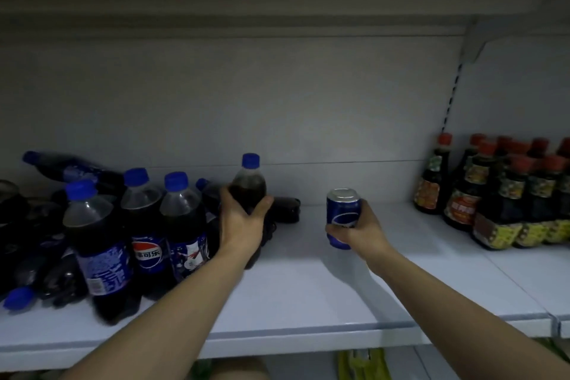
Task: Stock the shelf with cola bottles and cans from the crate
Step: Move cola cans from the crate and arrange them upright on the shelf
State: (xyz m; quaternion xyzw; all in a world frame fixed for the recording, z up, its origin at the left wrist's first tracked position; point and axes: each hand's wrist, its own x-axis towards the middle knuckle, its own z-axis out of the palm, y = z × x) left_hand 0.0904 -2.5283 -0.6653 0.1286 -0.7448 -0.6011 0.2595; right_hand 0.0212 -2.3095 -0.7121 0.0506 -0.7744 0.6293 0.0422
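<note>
While its fingers and thumb curl around the dark middle of a cola bottle (pixel 249 191), the left hand (pixel 242 219) holds that bottle upright on the white shelf (pixel 308 296). It has a blue cap and is full of dark cola almost to the neck. The right hand (pixel 359 230) wraps its fingers around a blue can (pixel 341 216) with a silver top and a round Pepsi sign, tilted a little and low over the shelf, well right of the bottle. Both bare arms reach forward from below. To the left stand more Pepsi bottles (pixel 145 225) with blue caps and blue labels, one with Chinese writing, and some lie on their sides. Far right stand dark sauce bottles (pixel 505 194) with red caps; their labels are too blurry to read.
</note>
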